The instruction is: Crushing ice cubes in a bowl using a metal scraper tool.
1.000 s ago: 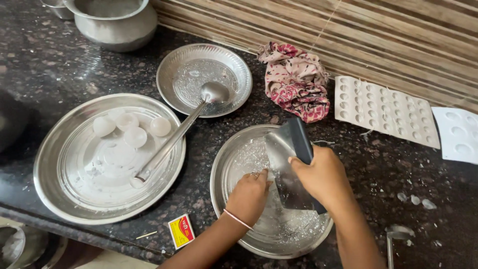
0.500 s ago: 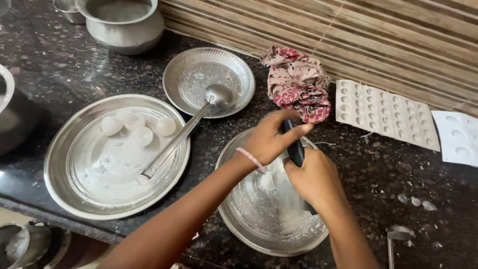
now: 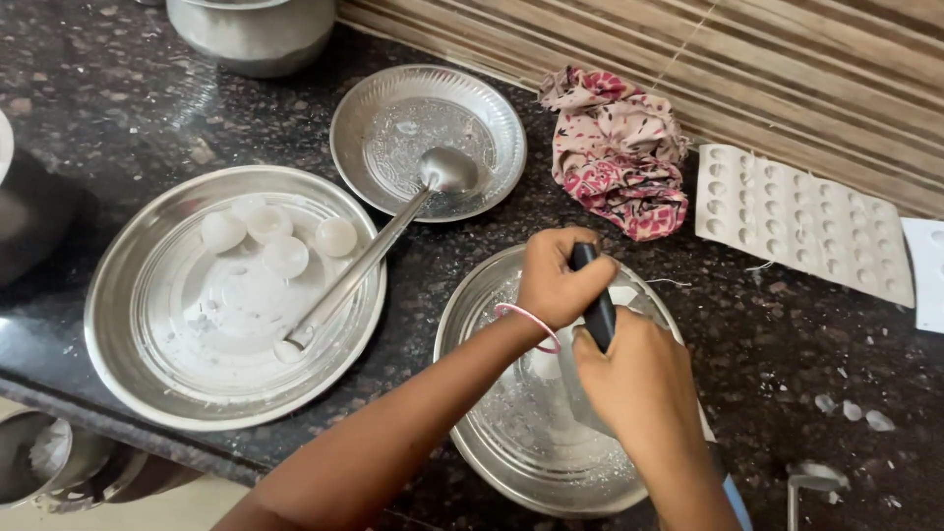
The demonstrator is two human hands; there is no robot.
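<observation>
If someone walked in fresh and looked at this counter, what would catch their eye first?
Most likely the two hands: the left hand and right hand both grip a black-handled tool over the steel plate at the front. Next, the large steel plate on the left, holding white round pieces with a long ladle across it, and the pink patterned cloth by the wall.

Left hand [image 3: 556, 285], right hand [image 3: 634, 379] grip black tool [image 3: 597, 310] over steel plate [image 3: 492, 433].

The left hand [image 3: 559, 280] has moved up from the steel plate [image 3: 492, 433] to grip the black tool [image 3: 596, 305] beside the right hand [image 3: 634, 379].
</observation>
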